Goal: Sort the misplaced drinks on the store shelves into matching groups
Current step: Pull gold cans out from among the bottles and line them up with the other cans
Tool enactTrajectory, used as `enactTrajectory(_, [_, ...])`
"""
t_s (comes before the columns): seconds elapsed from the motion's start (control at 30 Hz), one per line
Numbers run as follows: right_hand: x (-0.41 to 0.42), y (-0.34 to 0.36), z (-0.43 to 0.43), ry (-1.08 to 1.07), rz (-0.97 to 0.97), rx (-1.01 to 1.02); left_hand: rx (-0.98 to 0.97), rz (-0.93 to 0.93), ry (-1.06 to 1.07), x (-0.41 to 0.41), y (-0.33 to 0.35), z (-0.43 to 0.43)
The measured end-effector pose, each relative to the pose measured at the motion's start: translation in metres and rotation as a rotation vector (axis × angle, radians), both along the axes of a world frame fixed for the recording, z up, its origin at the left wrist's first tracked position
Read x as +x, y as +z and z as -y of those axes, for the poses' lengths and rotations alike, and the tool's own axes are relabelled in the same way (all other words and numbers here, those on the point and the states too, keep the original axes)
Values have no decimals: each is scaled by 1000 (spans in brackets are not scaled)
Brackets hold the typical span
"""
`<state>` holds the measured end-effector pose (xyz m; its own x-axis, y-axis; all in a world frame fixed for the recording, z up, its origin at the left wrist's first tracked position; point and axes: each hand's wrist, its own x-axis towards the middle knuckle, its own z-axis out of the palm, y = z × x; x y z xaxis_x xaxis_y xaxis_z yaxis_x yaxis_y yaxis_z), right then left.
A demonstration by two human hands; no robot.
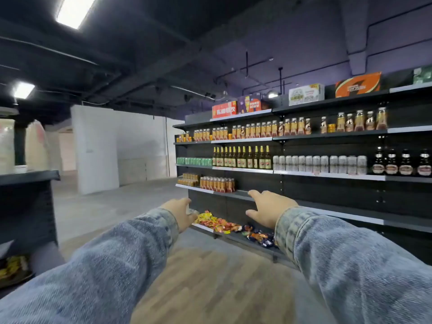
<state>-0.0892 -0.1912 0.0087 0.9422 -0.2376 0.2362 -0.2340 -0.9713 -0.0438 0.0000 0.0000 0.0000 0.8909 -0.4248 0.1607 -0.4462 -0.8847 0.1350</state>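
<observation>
Both my arms, in denim sleeves, reach toward a dark store shelf unit [327,176]. My right hand [268,209] is spread with straight fingers, its fingertips near the front edge of the low shelf [243,195], and holds nothing. My left hand [181,212] shows only its back, and a small pale object peeks out by its hidden fingers. Orange-capped bottles [217,184] and gold cans [188,179] stand on that low shelf. One row up are green cans [194,160], green beer bottles [242,157], silver cans [320,164] and dark bottles [401,162]. Amber juice bottles [257,130] fill the row above.
Cartons [306,94] sit on the top shelf. Wrapped candies [219,224] lie on the bottom shelf below my hands. Another dark shelf unit [28,183] stands at the left. Wooden floor lies in front of the shelves, and a white wall [98,148] stands behind the aisle.
</observation>
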Motion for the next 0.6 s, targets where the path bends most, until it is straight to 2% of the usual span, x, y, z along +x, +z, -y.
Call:
enactTrajectory(0.27, [194,39,25,-8,1,5,-54,5,0,202,42,39])
enactTrajectory(0.6, [469,19,87,67,9,17,-68,-52,28,463,-1,105])
